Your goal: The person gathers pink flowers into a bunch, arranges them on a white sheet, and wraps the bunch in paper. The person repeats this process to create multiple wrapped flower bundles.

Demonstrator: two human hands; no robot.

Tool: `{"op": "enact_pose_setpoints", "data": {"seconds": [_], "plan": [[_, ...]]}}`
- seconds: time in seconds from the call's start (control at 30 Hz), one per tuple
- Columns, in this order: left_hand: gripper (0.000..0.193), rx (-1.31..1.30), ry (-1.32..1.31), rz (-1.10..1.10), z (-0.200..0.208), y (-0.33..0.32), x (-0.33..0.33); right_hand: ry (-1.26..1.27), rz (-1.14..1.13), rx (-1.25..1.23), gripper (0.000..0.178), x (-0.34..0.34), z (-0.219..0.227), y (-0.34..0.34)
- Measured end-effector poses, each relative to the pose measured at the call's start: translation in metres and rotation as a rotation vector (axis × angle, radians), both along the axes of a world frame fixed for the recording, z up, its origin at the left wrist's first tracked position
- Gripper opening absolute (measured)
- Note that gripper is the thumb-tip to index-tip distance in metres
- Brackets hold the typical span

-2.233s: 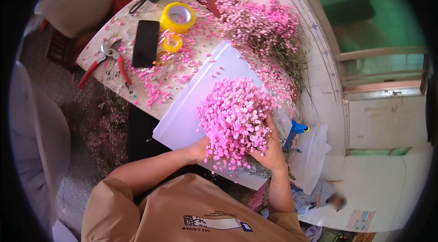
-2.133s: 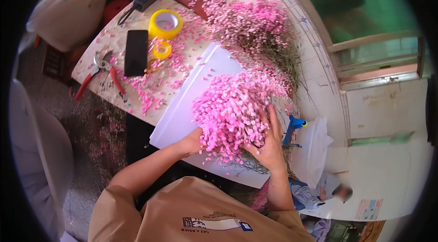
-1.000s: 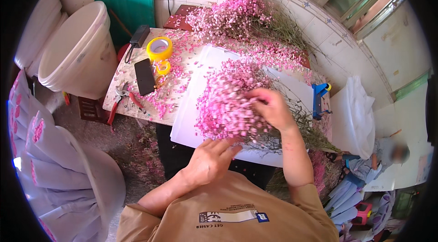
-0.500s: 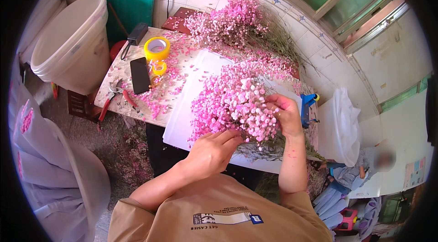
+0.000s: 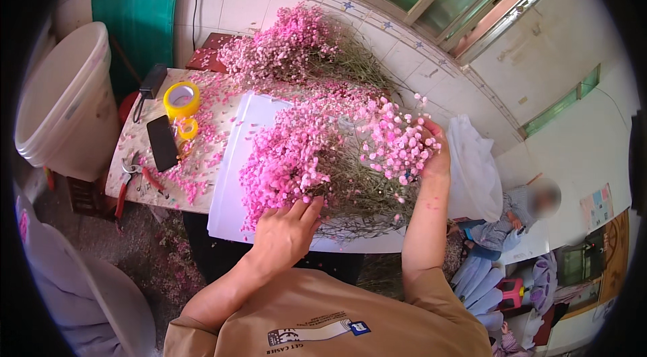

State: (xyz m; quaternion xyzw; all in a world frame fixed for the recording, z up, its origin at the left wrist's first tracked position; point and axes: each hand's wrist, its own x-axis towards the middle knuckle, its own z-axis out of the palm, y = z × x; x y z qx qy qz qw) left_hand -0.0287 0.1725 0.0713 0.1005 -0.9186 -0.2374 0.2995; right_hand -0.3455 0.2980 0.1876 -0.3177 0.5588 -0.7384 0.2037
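A bunch of pink baby's breath point(image 5: 286, 161) lies across the white paper point(image 5: 226, 185), its dry greenish stems spreading toward the right. My left hand point(image 5: 286, 230) is at the near edge of the bunch, fingers drawn together around some blossoms, tips partly hidden. At the bunch's right end, my right hand point(image 5: 437, 151) is closed on a lighter pink sprig of baby's breath point(image 5: 397, 148), which stands apart from the main heads. Blossoms hide some of the right fingers.
A second pink bunch point(image 5: 290, 47) lies at the back by the tiled wall. Left on the table are yellow tape point(image 5: 182, 100), a black phone point(image 5: 162, 143) and red-handled pruning shears point(image 5: 128, 178). A white bin point(image 5: 67, 108) stands left; a person point(image 5: 502, 219) sits far right.
My right hand has moved away from the bunch's middle to the right, drawing the lighter sprig with it and baring stems between. My left hand stays at the near edge. The view has shifted.
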Motion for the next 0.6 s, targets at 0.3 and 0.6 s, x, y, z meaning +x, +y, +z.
{"op": "enact_pose_setpoints", "data": {"seconds": [0.3,0.6], "plan": [[0.057,0.173,-0.363,0.200,-0.028,-0.035,-0.014,0.010,-0.178,-0.295,0.018,-0.002,0.027,0.014],[0.078,0.659,0.081,-0.303,0.032,-0.007,-0.083,0.073,0.051,-0.304,0.023,-0.025,0.003,0.046]]}}
